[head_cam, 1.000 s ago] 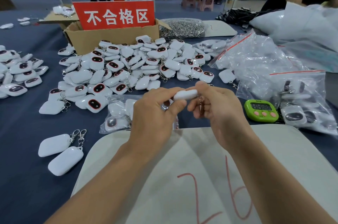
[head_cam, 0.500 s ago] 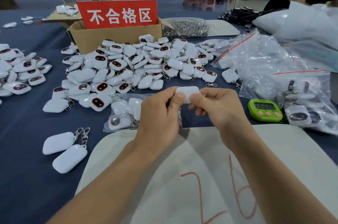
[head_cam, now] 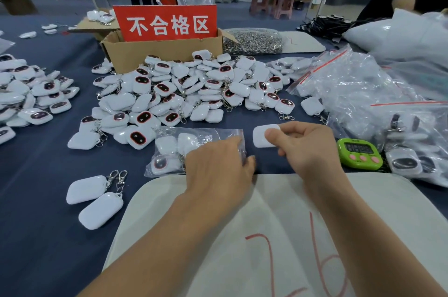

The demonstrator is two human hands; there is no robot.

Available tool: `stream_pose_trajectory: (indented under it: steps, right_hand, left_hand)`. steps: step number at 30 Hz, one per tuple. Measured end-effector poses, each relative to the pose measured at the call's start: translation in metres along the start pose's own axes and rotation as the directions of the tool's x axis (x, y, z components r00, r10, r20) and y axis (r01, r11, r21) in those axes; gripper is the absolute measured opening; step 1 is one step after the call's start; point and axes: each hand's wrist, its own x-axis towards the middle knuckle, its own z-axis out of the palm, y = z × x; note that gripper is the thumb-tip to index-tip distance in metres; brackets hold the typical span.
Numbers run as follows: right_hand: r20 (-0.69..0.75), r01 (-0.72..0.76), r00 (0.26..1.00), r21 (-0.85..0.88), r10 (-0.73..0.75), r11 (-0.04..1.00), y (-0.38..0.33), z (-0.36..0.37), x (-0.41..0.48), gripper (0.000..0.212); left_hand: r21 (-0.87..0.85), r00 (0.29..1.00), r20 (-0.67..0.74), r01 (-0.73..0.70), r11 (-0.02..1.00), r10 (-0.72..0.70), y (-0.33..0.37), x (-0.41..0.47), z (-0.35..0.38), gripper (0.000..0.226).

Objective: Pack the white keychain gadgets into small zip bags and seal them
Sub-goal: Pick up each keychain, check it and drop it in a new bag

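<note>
Since the gadget (head_cam: 259,140) looks small, light, hard and smooth, pinching its flat sides seems best, as the right hand (head_cam: 308,148) does. At its 9 o'clock, the left hand (head_cam: 218,170) lies on the bag (head_cam: 225,133); I cannot tell its grip. A green timer (head_cam: 360,153) sits at 3 o'clock.

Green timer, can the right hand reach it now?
Probably yes. The green timer sits just beside the right hand, with nothing between them, but that hand is pinching a white gadget, so grabbing looks awkward.
</note>
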Motion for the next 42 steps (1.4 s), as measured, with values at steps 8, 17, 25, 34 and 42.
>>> stream_pose_trajectory:
  steps: [8,17,25,34,42]
  right_hand:
    - [0.223,0.016,0.975,-0.044,-0.006,0.999,-0.001,0.01,-0.004,0.018]
    - [0.309,0.137,0.947,-0.147,-0.087,0.98,0.0,0.018,-0.01,0.012]
    - [0.667,0.051,0.719,0.226,-0.193,0.973,-0.002,0.022,-0.004,0.033]
    - [0.417,0.0,0.901,0.275,-0.12,0.961,0.007,0.025,0.001,0.052]
    - [0.072,0.01,0.997,0.084,-0.016,0.996,0.014,0.029,0.007,0.032]
  left_hand:
    - [-0.204,0.998,-0.053,0.015,0.979,-0.027,-0.001,0.003,-0.003,0.048]
    - [-0.334,0.982,-0.189,-0.051,0.941,-0.014,0.0,0.004,-0.006,0.058]
    - [-0.307,0.896,-0.367,-0.371,0.877,0.25,0.0,0.0,-0.009,0.054]
    - [-0.533,0.948,-0.311,-0.229,0.815,0.063,-0.006,0.004,-0.008,0.054]
    - [-0.822,0.888,-0.399,-0.236,0.518,-0.228,-0.035,0.034,-0.034,0.048]
